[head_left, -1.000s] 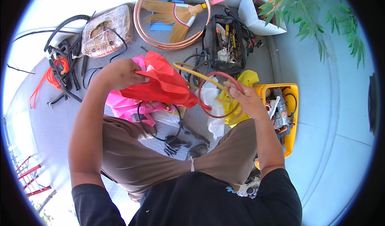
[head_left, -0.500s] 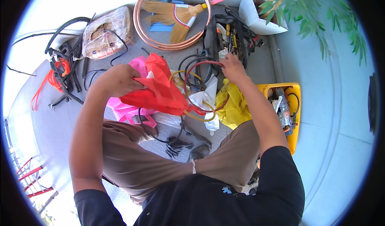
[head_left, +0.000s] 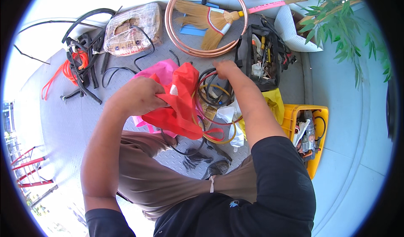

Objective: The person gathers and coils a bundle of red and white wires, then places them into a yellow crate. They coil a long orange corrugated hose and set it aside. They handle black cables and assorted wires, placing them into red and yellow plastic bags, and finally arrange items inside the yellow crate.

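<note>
My left hand (head_left: 145, 94) is closed on a red fabric bag (head_left: 181, 110), holding it up by its edge in front of my knees. My right hand (head_left: 226, 70) is closed on the upper part of a bunch of hoses, with a black hose (head_left: 205, 94), a red hose (head_left: 198, 103) and a yellow hose (head_left: 232, 131) hanging in loops beside and below the bag. The fingertips of my right hand are partly hidden. Behind the red bag lies a pink bag (head_left: 162, 70); a white plastic bag (head_left: 231, 113) and a yellow bag (head_left: 275, 103) lie to the right.
A black tool bag (head_left: 266, 80) stands open beyond my right hand, near a yellow bin (head_left: 318, 153) of tools. Farther back are a copper tube coil (head_left: 169, 22), a straw broom (head_left: 219, 26) and a wrapped package (head_left: 143, 30). Black tubes and an orange cord (head_left: 67, 73) lie left.
My right hand has moved away from the tool bag, toward the red bag, with the hoses. My left hand keeps its hold on the red bag. The whole view has shifted.
</note>
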